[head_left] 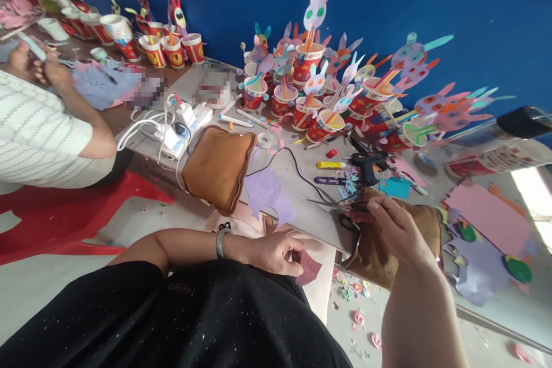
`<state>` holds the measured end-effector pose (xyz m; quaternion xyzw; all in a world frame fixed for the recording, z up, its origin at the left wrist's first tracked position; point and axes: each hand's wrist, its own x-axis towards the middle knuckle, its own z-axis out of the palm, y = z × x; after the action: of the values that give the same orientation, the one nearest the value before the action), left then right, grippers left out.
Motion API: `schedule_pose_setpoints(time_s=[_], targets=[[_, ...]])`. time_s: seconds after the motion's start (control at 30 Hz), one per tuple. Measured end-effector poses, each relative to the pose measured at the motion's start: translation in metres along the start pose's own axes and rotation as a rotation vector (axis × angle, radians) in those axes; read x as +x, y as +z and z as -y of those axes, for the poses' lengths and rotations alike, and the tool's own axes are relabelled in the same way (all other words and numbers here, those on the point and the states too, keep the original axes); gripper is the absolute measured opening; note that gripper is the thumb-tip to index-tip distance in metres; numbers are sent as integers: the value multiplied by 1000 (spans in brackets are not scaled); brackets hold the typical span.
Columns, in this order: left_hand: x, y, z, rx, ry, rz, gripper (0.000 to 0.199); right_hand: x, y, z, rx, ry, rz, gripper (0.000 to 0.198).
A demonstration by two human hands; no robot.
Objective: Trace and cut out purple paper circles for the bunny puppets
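Observation:
My left hand [273,253] rests near my lap, its fingers closed on a piece of dark pink paper [310,269]. A grey bangle is on that wrist. Over the table's front edge, my right hand [394,224] grips a pair of scissors [330,204], blades pointing left. Their dark handles are partly covered by my fingers. Beneath the right hand lies a brown cushion [383,259]. A sheet of purple paper [269,192] with cut-out curves lies on the table between the hands, beside a tan cushion [219,167].
Behind stand several red paper cups [328,125] with paper rabbits. A black glue gun [368,165], a yellow marker [331,165] and purple snips [332,180] lie nearer. Left are a power strip [185,135] and a co-worker's arm [92,109]. At right, pink paper [487,213] and a clear bottle [478,138].

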<state>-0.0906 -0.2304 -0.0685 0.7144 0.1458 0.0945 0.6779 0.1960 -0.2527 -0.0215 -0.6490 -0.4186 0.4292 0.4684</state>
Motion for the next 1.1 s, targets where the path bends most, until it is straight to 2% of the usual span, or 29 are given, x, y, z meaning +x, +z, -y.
schedule_pose_setpoints(time_s=[0.1,0.27,0.43,0.6,0.7,0.77,0.83,0.93,1.0,1.1], targets=[[-1,-3,-2,35,41,-4,9,-11,6,-3,152,56,-40,33],[-1,-3,0,59,102,-156,18,-42,37,-10,355,-23,-69,24],[1,0,-2,31,142,-150,13,-68,74,-32,418,-99,-94,22],[3,3,-7,-25,85,-133,15,-88,100,-53,256,-135,-190,27],[2,2,-10,9,77,-178,15,-97,111,-60,196,-177,-277,14],[1,1,-12,75,118,-201,12,-101,116,-63,106,-273,-391,20],[0,-1,-14,155,168,-224,12,-104,119,-66,-44,-429,-473,28],[-1,-4,-16,275,214,-247,15,-105,117,-68,-301,-617,-434,25],[-2,-5,-17,345,233,-255,15,-105,115,-68,-426,-657,-389,28],[-4,-6,-18,437,252,-240,14,-102,113,-68,-497,-667,-385,32]])
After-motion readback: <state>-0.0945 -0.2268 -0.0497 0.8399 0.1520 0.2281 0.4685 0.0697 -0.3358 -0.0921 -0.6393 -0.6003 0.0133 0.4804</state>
